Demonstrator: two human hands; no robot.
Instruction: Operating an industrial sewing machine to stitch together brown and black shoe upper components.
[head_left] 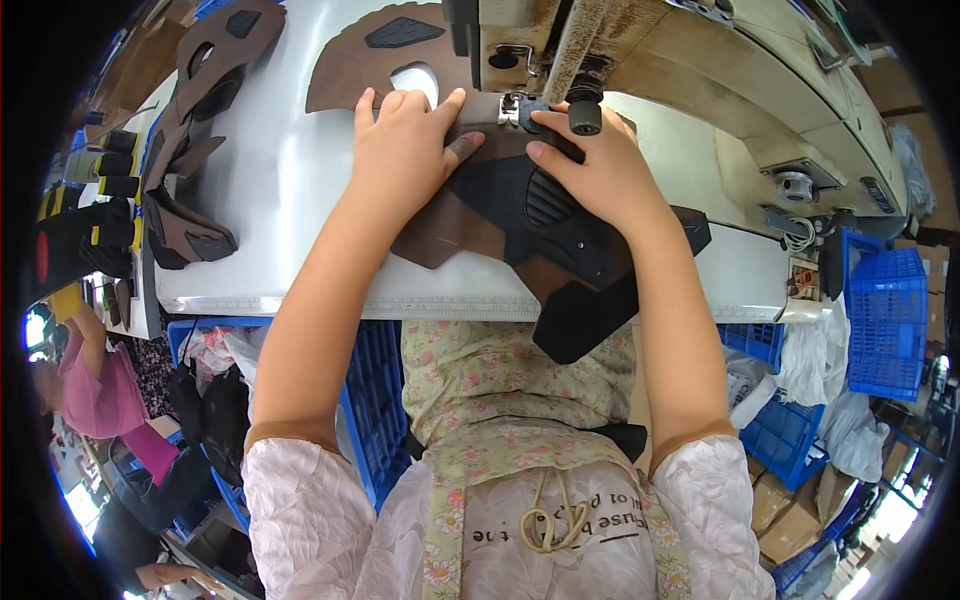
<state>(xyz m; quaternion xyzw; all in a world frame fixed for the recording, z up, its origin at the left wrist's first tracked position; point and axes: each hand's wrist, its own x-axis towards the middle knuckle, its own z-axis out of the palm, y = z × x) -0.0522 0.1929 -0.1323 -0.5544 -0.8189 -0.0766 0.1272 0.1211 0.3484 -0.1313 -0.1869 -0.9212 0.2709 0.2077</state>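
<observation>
Both hands press flat, fingers spread, on the brown-and-black shoe upper [520,215] lying on the desk [290,170] under the sewing machine [640,60]. The right hand [600,175] has fingertips just beside the presser foot [512,108], so a slip forward could bring them under the needle. Uneven pressure from the left hand [405,150] could skew the seam.

The needle is hidden behind the presser foot [510,108]. Above it, the sewing machine [700,60] is cut off by the top edge. The shoe upper [540,215] is partly covered by both hands.
</observation>
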